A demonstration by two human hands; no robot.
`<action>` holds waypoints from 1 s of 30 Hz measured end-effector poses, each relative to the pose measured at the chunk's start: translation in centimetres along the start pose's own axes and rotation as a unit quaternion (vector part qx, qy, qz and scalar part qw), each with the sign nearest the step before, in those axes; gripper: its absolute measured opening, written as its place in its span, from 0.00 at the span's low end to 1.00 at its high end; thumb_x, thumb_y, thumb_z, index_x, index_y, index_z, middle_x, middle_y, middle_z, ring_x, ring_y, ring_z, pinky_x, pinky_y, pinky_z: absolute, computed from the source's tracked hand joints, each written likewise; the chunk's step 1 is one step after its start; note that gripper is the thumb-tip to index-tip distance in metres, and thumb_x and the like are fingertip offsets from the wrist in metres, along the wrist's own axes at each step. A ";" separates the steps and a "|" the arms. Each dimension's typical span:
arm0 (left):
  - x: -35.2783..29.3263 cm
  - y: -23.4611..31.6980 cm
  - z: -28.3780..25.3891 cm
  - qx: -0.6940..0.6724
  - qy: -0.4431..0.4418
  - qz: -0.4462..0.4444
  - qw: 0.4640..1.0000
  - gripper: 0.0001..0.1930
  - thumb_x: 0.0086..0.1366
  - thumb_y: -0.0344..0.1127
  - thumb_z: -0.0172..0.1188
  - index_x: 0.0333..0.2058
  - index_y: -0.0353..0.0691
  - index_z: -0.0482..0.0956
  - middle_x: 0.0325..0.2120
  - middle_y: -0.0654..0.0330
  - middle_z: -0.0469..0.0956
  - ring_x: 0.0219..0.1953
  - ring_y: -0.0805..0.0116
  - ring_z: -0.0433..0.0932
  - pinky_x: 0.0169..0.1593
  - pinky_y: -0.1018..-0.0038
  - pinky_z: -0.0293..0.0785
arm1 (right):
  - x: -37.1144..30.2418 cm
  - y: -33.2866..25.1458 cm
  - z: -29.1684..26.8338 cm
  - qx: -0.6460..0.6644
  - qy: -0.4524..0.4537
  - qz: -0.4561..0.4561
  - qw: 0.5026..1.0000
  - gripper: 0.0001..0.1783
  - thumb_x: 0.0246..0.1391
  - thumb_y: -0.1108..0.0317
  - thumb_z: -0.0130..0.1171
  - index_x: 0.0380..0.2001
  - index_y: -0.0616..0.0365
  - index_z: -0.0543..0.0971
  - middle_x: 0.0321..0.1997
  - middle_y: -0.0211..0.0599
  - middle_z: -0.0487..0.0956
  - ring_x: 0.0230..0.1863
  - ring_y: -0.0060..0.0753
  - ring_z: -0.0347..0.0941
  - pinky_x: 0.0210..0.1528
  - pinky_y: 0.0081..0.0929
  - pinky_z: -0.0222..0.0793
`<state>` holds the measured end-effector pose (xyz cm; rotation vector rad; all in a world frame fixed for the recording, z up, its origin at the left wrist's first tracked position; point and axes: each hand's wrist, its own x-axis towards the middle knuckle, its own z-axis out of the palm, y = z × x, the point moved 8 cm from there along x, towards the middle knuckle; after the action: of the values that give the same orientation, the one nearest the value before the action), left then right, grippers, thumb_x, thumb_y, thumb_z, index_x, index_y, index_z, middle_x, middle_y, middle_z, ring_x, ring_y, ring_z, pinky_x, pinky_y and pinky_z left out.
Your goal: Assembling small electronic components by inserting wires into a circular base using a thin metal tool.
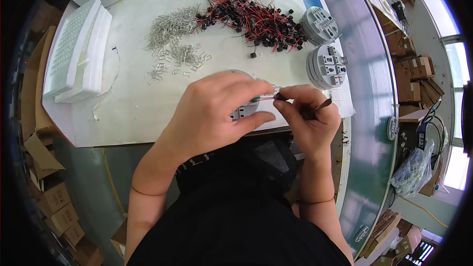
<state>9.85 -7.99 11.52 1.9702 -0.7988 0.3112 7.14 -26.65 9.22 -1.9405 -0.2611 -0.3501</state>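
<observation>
My left hand (209, 111) arches over a round grey unit (240, 113) with white blocks on its face, mostly hidden beneath it. Its thumb and forefinger are apart. Thin red and green wires (265, 98) run from between those fingers toward my right hand (311, 113). There, thumb and forefinger pinch a small black part (280, 96) at the wires' end. A slim brown tool (324, 103) sticks out from the curled fingers of that same hand; its kind is hidden.
Beyond my hands lie a heap of small black parts with red leads (256, 19) and a pile of bent metal clips (172, 32). Two stacks of similar round units (320, 24) stand right. White foam trays (79, 54) lean left. A green-topped conveyor (364, 93) runs alongside the table.
</observation>
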 end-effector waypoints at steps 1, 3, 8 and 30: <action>-0.1 0.1 0.4 -0.015 -0.014 -0.005 1.000 0.15 0.59 0.31 0.79 0.43 0.36 0.88 0.35 0.55 0.88 0.37 0.62 0.88 0.44 0.69 0.83 | -0.1 0.2 -0.1 0.001 0.001 0.001 1.000 0.15 0.51 0.83 0.76 0.43 0.62 0.87 0.37 0.34 0.87 0.25 0.15 0.73 0.27 0.18 0.67; -0.3 0.2 0.9 -0.030 -0.029 -0.011 0.999 0.12 0.59 0.30 0.78 0.41 0.36 0.89 0.33 0.55 0.88 0.35 0.64 0.88 0.42 0.70 0.83 | -0.5 0.5 0.2 0.047 -0.008 -0.010 0.999 0.14 0.53 0.82 0.76 0.43 0.62 0.87 0.37 0.35 0.88 0.26 0.16 0.73 0.28 0.18 0.68; -1.1 -1.4 0.9 -0.139 -0.008 -0.096 0.986 0.07 0.60 0.27 0.74 0.37 0.36 0.89 0.29 0.57 0.88 0.31 0.70 0.87 0.37 0.74 0.80 | -0.7 0.4 1.1 0.103 -0.056 -0.020 0.993 0.13 0.55 0.82 0.74 0.43 0.62 0.86 0.38 0.34 0.87 0.29 0.18 0.76 0.31 0.19 0.71; -5.4 -3.5 1.5 0.212 0.063 -0.085 0.972 0.14 0.54 0.28 0.74 0.40 0.41 0.84 0.33 0.60 0.83 0.36 0.56 0.79 0.39 0.63 0.78 | 0.3 1.4 5.8 -0.288 -0.166 -0.041 0.942 0.07 0.54 0.76 0.70 0.37 0.56 0.87 0.44 0.31 0.82 0.31 0.43 0.83 0.32 0.38 0.78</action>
<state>7.87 -5.91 5.57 2.3727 -0.5039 0.5327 8.61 -21.86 6.01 -2.5765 -0.5027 -0.1567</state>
